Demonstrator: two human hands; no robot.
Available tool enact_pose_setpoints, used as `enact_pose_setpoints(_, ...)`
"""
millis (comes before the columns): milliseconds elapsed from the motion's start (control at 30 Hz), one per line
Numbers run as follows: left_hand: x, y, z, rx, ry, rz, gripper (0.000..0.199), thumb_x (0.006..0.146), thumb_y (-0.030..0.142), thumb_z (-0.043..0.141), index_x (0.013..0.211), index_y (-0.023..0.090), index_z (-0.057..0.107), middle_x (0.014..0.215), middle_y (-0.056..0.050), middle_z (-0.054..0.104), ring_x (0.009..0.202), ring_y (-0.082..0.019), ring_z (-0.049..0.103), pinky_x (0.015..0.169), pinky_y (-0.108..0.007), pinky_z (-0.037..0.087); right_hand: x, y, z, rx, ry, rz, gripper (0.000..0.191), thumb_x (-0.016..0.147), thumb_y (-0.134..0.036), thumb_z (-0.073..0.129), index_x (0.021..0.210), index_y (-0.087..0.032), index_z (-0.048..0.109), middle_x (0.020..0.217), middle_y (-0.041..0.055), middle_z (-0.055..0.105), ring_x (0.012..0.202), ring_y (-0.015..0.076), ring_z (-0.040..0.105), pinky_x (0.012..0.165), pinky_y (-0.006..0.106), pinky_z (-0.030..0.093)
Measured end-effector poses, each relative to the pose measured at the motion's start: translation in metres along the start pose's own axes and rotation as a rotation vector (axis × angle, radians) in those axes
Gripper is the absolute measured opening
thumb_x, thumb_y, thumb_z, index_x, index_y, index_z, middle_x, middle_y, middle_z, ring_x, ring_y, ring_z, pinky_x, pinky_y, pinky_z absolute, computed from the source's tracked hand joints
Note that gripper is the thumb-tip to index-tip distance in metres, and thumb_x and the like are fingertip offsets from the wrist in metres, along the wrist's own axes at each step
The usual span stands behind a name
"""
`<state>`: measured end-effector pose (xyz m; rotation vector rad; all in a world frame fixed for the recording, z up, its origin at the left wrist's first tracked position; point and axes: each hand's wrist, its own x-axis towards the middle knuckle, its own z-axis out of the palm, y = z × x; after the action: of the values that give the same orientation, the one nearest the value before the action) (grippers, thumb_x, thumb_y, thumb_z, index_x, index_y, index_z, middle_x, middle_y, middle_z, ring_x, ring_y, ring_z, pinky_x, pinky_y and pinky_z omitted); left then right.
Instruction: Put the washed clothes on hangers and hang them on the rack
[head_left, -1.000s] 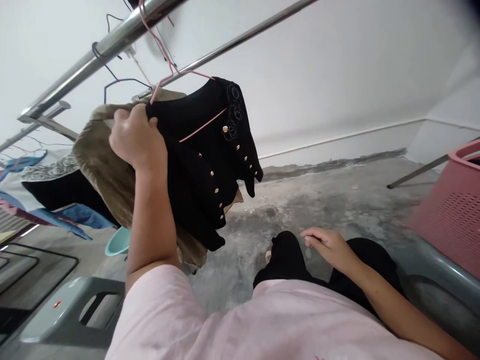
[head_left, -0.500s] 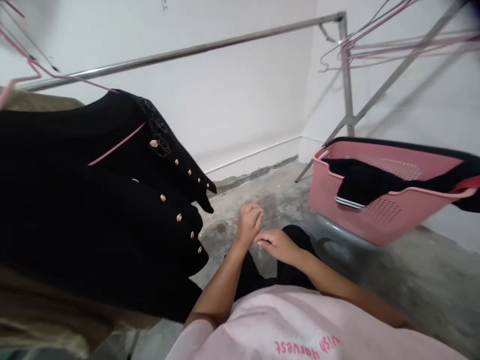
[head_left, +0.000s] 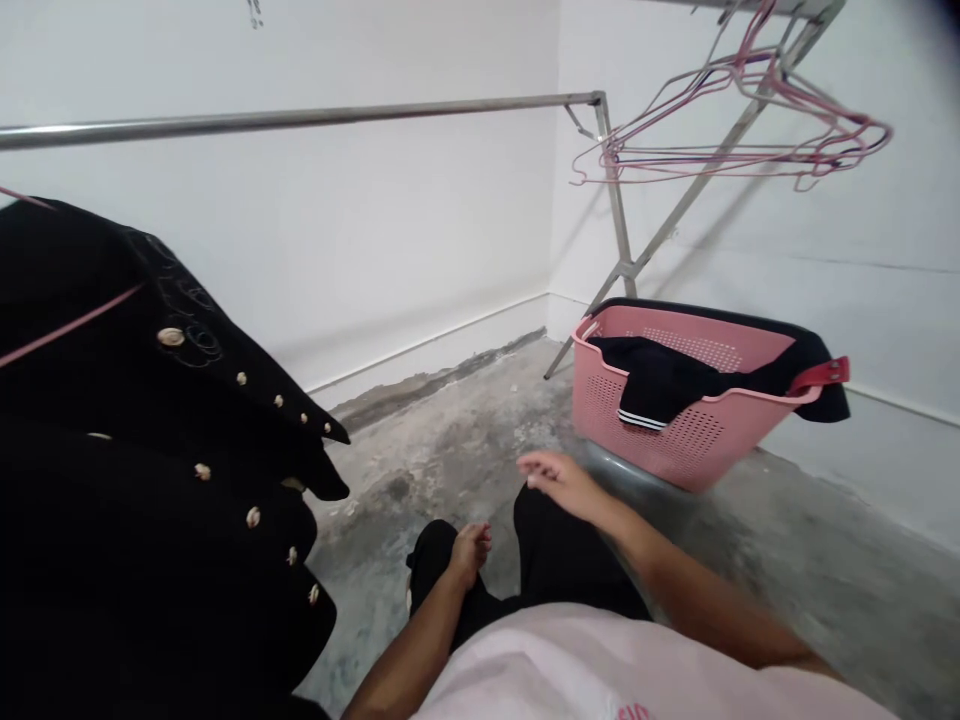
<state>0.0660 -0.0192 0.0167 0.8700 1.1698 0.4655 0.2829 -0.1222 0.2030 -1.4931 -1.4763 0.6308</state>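
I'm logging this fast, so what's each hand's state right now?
Left hand: partly curled, nothing visible held; whether open or closed can't be told.
Right hand: loosely open, holding nothing visible.

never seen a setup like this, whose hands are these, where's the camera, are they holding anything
No machine here: these are a person's bare hands. Every picture comes from one head-worn camera looking forward and down, so a pale pink shirt and black trousers show below. The left hand is near one trouser leg, the right hand near the other; neither seems to hold anything. At the left hangs a black garment with gold-coloured buttons. At the right is a pink basket with dark clothing draped over its rim; above it, wire hangers hang on a metal rack.
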Motion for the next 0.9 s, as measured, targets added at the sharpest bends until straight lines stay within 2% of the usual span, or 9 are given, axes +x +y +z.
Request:
enact_pose_setpoints(100,0.009,-0.017,0.005,0.076,-0.028,-0.074,0.017,0.065,0.028,0.066,0.070,0.017,0.055,0.060,0.000,0.054,0.048,-0.009,0.046,0.045,-0.016,0.025,0.033,-0.014,-0.076,-0.112,0.264,-0.046,0.038,0.086,-0.021,0.060,0.123,-0.021,0.065,0.116,0.0083,0.069,0.092,0.0182,0.067,0.080,0.033,0.055)
enact_pose_setpoints(267,0.024,-0.030,0.014,0.195,-0.068,-0.114,0.013,0.066,0.028,0.062,0.068,0.018,0.054,0.056,0.001,0.052,0.045,-0.008,0.043,0.042,-0.016,0.019,0.106,-0.087,-0.261,-0.426,0.758,-0.255,0.059,0.077,-0.005,0.069,0.135,-0.011,0.058,0.141,0.0163,0.054,0.127,0.0208,0.049,0.106,0.041,0.040)
enact_pose_setpoints(367,0.032,-0.032,0.016,0.243,-0.082,-0.140,0.015,0.069,0.030,0.062,0.069,0.018,0.052,0.054,0.003,0.050,0.044,-0.008,0.042,0.041,-0.014,0.019,0.139,-0.129,-0.355,-0.548,0.952,-0.356,0.025,0.072,-0.005,0.066,0.094,0.006,0.061,0.151,0.0279,0.039,0.146,0.0218,0.027,0.113,0.049,0.021)
enact_pose_setpoints(400,0.034,-0.032,0.016,0.250,-0.088,-0.145,0.017,0.069,0.032,0.062,0.069,0.019,0.052,0.055,0.003,0.049,0.044,-0.008,0.042,0.041,-0.014,0.020,0.146,-0.137,-0.379,-0.516,1.001,-0.328,0.012,0.074,-0.007,0.056,0.075,0.006,0.055,0.152,0.0326,0.031,0.149,0.0219,0.021,0.110,0.049,0.024)
enact_pose_setpoints(433,0.035,-0.032,0.017,0.251,-0.094,-0.148,0.018,0.069,0.033,0.062,0.069,0.019,0.051,0.055,0.004,0.049,0.045,-0.008,0.042,0.042,-0.013,0.022,0.152,-0.142,-0.398,-0.466,1.036,-0.291,0.016,0.074,-0.007,0.046,0.061,0.002,0.046,0.153,0.0361,0.024,0.150,0.0228,0.016,0.104,0.045,0.030)
enact_pose_setpoints(500,0.035,-0.032,0.018,0.243,-0.107,-0.148,0.018,0.068,0.036,0.062,0.070,0.021,0.052,0.057,0.004,0.049,0.046,-0.007,0.043,0.044,-0.012,0.026,0.158,-0.142,-0.426,-0.366,1.066,-0.210,0.025,0.072,-0.008,0.034,0.049,-0.008,0.024,0.152,0.0409,0.014,0.149,0.0229,0.017,0.087,0.034,0.041)
enact_pose_setpoints(600,0.033,-0.030,0.019,0.231,-0.121,-0.151,0.015,0.068,0.036,0.059,0.069,0.023,0.052,0.057,0.004,0.049,0.047,-0.007,0.043,0.046,-0.012,0.027,0.157,-0.133,-0.446,-0.293,1.057,-0.056,0.034,0.066,-0.006,0.035,0.052,-0.016,0.007,0.150,0.0450,0.007,0.142,0.0189,0.034,0.070,0.023,0.040)
enact_pose_setpoints(767,0.022,-0.026,0.017,0.244,-0.135,-0.149,0.012,0.071,0.031,0.057,0.069,0.022,0.051,0.057,0.003,0.051,0.047,-0.007,0.044,0.047,-0.013,0.026,0.146,-0.123,-0.453,-0.273,1.054,0.056,0.040,0.060,-0.002,0.042,0.051,-0.014,0.005,0.151,0.0458,0.002,0.136,0.0210,0.042,0.066,0.021,0.039)
enact_pose_setpoints(900,0.010,-0.021,0.014,0.269,-0.133,-0.151,0.011,0.081,0.027,0.057,0.073,0.020,0.052,0.063,0.002,0.053,0.053,-0.008,0.048,0.050,-0.015,0.029,0.135,-0.109,-0.434,-0.207,1.092,0.118,0.032,0.071,-0.012,0.038,0.045,-0.003,0.022,0.145,0.0424,0.028,0.123,0.0127,0.051,0.067,0.023,0.039)
